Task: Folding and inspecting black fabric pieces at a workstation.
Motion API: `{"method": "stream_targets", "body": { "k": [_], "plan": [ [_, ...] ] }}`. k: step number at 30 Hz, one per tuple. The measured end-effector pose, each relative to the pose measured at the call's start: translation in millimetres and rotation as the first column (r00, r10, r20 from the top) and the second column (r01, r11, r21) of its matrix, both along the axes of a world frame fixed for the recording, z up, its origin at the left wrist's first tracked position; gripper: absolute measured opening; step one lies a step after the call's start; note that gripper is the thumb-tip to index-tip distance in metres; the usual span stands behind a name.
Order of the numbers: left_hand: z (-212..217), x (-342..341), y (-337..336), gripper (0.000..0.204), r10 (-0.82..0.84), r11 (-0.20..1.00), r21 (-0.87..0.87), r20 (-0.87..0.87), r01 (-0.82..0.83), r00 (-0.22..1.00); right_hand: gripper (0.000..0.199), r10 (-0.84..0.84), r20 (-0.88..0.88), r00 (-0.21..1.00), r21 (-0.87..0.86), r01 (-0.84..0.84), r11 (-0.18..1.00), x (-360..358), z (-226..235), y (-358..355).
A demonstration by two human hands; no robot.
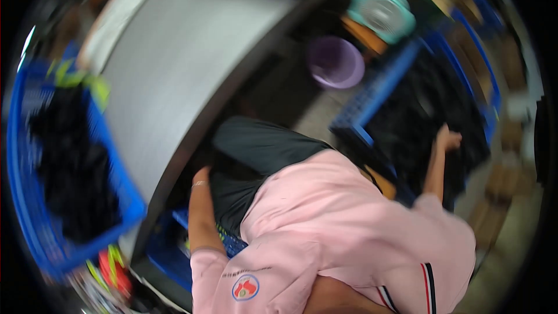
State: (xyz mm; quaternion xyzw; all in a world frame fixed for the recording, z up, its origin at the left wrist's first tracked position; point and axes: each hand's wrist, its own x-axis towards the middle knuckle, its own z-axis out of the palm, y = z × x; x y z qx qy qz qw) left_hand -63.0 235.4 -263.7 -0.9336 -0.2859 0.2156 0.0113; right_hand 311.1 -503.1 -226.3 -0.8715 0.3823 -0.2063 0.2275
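Observation:
My right hand (pixel 449 139) is over a heap of soft black pieces, like cloth (pixel 415 110), in a blue crate (pixel 372 96) on my right. Its fingers look curled closed, but blur hides what they hold, if anything. My left hand (pixel 201 175) hangs low by the table edge, next to my dark-trousered leg. Only the wrist, with a band on it, and part of that hand show; its fingers are hidden. I sit turned toward the crate on the right.
A pale table (pixel 174 40) with a dark edge spans the upper left. Beside it stands a blue basket (pixel 131 209) of black pieces (pixel 78 163). Beyond my knees are a purple bucket (pixel 349 70) and a turquoise fan (pixel 381 11). Cardboard boxes (pixel 503 183) lie at far right.

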Motion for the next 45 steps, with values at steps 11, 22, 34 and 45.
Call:
{"method": "stream_targets", "body": {
  "k": [11,22,34,45],
  "plan": [
    [-21,-30,-32,0.06,0.317,0.948,-0.102,0.283,-0.3,0.905,0.04,0.841,0.482,-0.247,-0.28,-0.953,-0.119,-47,198,496],
    [259,-3,-45,0.031,0.681,0.448,-0.894,0.344,0.004,0.647,0.029,0.84,-0.047,-0.541,-0.387,-0.765,-0.514,-65,155,640],
    [309,-31,238,0.049,0.41,0.507,-0.533,0.841,-0.678,-0.354,0.024,0.847,0.102,-0.521,-0.277,-0.833,-0.479,-69,158,642],
    [330,22,159,0.008,-0.321,0.663,0.02,0.911,-0.749,-0.26,0.022,0.82,0.168,-0.547,-0.347,-0.812,-0.47,-68,156,637]
  ]
}}
